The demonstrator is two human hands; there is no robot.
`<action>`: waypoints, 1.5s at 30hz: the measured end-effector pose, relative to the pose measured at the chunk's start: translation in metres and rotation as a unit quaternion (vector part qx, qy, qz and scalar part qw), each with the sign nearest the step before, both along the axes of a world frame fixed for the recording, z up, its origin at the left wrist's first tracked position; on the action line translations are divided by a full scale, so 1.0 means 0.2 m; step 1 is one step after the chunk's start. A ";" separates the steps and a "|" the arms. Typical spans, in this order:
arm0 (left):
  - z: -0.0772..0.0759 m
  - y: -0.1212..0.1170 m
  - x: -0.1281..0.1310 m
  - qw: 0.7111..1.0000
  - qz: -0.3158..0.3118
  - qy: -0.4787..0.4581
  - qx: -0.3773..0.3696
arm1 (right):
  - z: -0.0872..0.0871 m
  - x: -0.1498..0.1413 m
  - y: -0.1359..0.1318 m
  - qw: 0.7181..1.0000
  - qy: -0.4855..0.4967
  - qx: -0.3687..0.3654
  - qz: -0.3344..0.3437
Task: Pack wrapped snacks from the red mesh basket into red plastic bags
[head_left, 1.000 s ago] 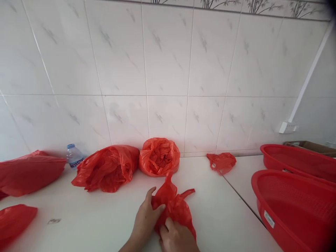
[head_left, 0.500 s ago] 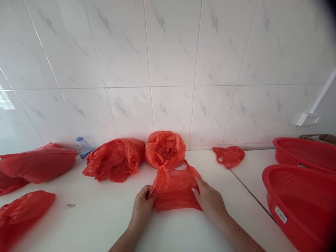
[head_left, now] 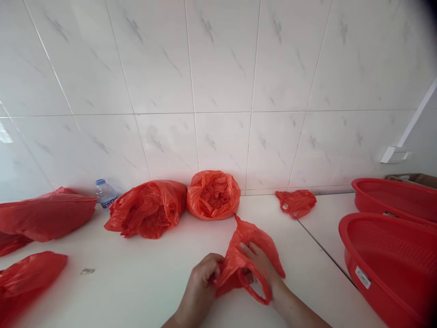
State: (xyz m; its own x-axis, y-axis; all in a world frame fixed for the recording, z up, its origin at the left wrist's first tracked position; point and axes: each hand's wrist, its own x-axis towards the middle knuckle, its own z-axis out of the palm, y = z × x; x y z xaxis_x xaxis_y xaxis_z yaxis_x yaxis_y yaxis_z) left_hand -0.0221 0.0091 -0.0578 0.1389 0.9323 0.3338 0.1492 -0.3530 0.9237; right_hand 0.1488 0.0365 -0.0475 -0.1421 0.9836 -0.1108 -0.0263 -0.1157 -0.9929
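A thin red plastic bag (head_left: 264,237) with handle loops is between my hands, just above or on the white table. My left hand (head_left: 204,280) is closed, pinching the bag's left edge. My right hand (head_left: 261,264) grips the bag's middle from the right, fingers curled over the film; one handle loop hangs beside its wrist. The thumb and fingertips of the right hand are partly covered by the bag. Behind them a round red bag (head_left: 214,196), stuffed with more crumpled red bags, stands against the wall.
A crumpled red bag bundle (head_left: 146,209) and a water bottle (head_left: 105,193) are to the left, near more red bags (head_left: 48,216). One small red bag (head_left: 297,203) lies by the wall. Two red plastic baskets (head_left: 351,246) stand right, past a table seam (head_left: 321,246).
The bag has been turned and bunched from lying flat, its handles now toward me. Both hands have moved slightly right and nearer, away from the stuffed round bag.
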 end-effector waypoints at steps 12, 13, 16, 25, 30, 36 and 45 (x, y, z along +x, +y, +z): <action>-0.01 -0.03 -0.02 0.984 -0.110 -0.101 -0.101 | 0.05 -0.07 -0.09 0.991 -0.050 0.109 0.053; -0.01 -0.02 -0.01 0.986 -0.096 -0.094 -0.097 | 0.05 -0.08 -0.10 0.988 -0.063 0.123 0.065; 0.02 -0.02 0.02 0.991 -0.040 -0.074 -0.104 | 0.05 -0.08 -0.11 0.987 -0.051 0.121 0.091; 0.04 0.06 -0.09 0.949 0.089 -0.251 -0.171 | 0.09 0.13 0.07 0.973 0.227 -0.018 -0.028; 0.00 0.12 -0.17 0.945 0.149 -0.239 -0.169 | 0.13 0.33 0.18 0.954 0.269 -0.007 -0.133; 0.04 0.01 -0.08 0.972 0.217 -0.089 -0.027 | 0.23 0.37 0.15 0.955 0.248 0.005 -0.161; -0.17 -0.13 0.09 0.905 0.024 0.307 0.294 | 0.34 0.19 -0.05 0.986 0.151 0.044 -0.060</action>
State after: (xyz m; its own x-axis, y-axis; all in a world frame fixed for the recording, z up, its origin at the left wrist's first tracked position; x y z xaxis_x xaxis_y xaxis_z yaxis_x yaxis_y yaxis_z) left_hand -0.0037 -0.0172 -0.0921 0.4300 0.6290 0.6476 0.5996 -0.7353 0.3160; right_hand 0.1870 0.0270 0.0209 -0.0380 0.9993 0.0052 -0.3312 -0.0077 -0.9435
